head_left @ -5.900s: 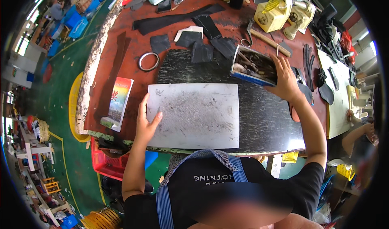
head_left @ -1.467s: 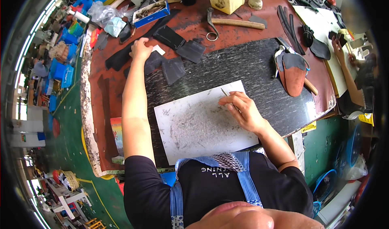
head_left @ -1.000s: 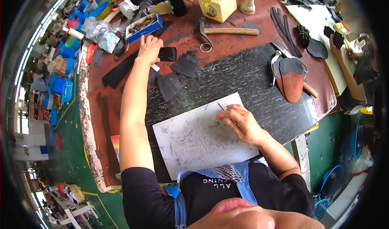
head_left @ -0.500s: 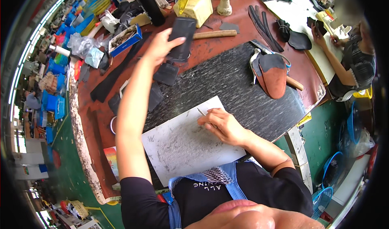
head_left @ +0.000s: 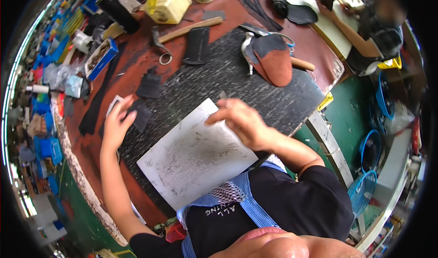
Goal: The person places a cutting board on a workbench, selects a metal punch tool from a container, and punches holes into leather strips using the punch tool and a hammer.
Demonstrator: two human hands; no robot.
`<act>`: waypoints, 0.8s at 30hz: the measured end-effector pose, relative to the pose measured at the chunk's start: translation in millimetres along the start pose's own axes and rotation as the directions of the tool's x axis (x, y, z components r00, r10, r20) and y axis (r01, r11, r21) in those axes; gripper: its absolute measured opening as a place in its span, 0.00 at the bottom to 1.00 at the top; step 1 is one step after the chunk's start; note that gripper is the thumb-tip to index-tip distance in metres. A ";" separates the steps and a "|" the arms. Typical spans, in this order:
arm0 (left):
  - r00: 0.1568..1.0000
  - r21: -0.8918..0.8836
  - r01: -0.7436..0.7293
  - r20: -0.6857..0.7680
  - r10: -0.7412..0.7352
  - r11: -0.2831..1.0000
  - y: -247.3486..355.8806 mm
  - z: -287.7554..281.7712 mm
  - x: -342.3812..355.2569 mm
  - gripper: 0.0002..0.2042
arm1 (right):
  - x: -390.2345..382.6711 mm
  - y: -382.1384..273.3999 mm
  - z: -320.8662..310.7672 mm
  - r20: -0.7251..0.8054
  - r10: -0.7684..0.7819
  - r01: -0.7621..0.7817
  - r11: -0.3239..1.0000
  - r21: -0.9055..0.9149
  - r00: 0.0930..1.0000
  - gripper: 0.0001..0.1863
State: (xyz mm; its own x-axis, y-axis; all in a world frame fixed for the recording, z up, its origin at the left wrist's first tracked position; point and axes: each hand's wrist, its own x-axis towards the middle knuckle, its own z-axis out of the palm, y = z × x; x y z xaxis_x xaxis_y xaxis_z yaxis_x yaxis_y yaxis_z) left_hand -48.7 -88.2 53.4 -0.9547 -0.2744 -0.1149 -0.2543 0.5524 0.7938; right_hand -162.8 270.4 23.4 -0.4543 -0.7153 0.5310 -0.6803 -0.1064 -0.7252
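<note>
One blue tray (head_left: 101,58) of small metal bits

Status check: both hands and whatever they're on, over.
Left hand flat on a dark leather piece. Right hand pinching a small thin tool above the scuffed white cutting board. Nothing lying between hands.
</note>
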 end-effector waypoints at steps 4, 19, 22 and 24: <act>0.978 -0.076 0.121 -0.162 -0.132 0.990 -29.1 -11.2 -102.2 0.22 | -6.1 22.5 -68.9 -0.392 0.232 -0.311 0.939 -0.149 0.890 0.19; 0.814 -0.125 -0.040 -0.579 -0.040 0.991 -46.9 114.5 -183.4 0.24 | -34.2 144.9 -122.1 -0.566 0.214 -0.564 0.600 -0.567 0.796 0.36; 0.796 -0.056 -0.063 -0.606 0.016 0.996 -44.9 124.6 -181.8 0.24 | -33.9 144.1 -124.5 -0.534 0.206 -0.525 0.642 -0.559 0.820 0.35; 0.783 -0.038 -0.070 -0.621 0.031 0.997 -43.2 125.8 -182.2 0.24 | -25.5 131.7 -122.6 -0.512 0.211 -0.507 0.662 -0.552 0.833 0.35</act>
State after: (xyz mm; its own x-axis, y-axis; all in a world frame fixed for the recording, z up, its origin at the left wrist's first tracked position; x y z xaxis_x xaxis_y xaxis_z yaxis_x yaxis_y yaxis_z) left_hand 116.8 36.9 -35.1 -0.6599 -0.6864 0.3056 -0.1808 0.5399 0.8221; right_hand -311.2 359.3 -31.9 -0.8162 -0.2643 0.5138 -0.5375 0.6736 -0.5073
